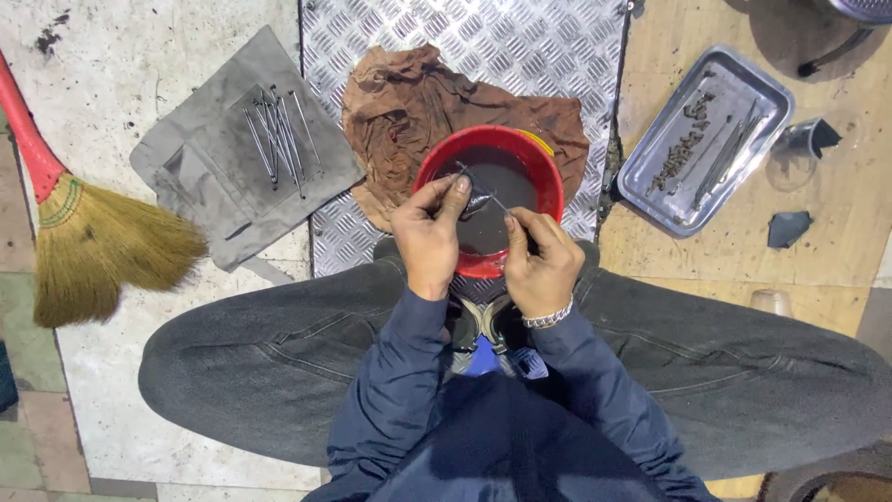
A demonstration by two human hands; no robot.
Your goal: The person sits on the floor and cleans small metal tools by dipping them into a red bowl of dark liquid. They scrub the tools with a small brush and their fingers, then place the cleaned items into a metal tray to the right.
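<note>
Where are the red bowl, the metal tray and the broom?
red bowl [548,172], head view, right rim.
metal tray [776,93], head view, upper right rim.
broom [98,251], head view, straw bristles.

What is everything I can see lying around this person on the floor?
Bowl: one, red, holding dark liquid, under the hands.
Thin metal rod: one, dark, held over the bowl.
Rag: one, brown, crumpled behind the bowl.
Grey cloth: one, left of the rag.
Long rods: several, metal, on the grey cloth.
Tray: one, steel, at right, holding small metal parts.
Broom: one, straw with red handle, far left.
Checker plate: one, silver, under the rag.
Dark shards: two, by the tray.
Left hand: pinching the rod.
Right hand: pinching the rod; bracelet on the wrist.
</note>
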